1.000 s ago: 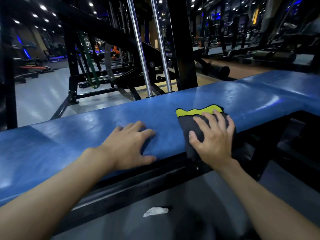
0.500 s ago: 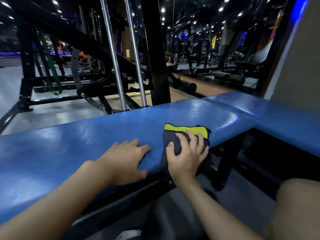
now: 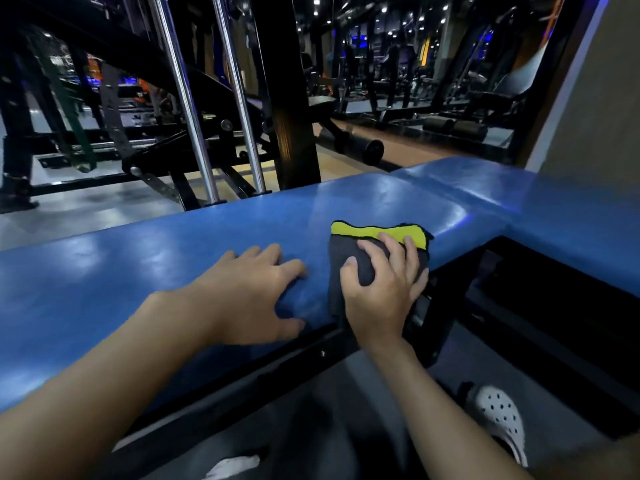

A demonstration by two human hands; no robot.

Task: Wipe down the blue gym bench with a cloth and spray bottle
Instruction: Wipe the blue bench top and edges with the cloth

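A long blue padded bench point(image 3: 145, 271) runs across the view, with a second blue pad at the right. A dark grey cloth with a yellow-green edge point(image 3: 375, 232) lies draped over the bench's near edge. My right hand point(image 3: 382, 289) grips the cloth, fingers curled into its grey part, thumb on the left side. My left hand point(image 3: 249, 292) rests flat on the bench just left of the cloth, fingers spread. No spray bottle is in view.
A black steel frame point(image 3: 263, 375) runs under the bench. Chrome guide rods point(image 3: 187, 98) and a black machine column point(image 3: 287, 91) stand right behind it. A white clog point(image 3: 502, 417) is on the grey floor at lower right, and white paper point(image 3: 232, 467) lies at the bottom.
My right hand has moved along the bench towards the right-hand pad with the cloth and has bunched it under curled fingers. The view has swung right; my left hand stays on the bench.
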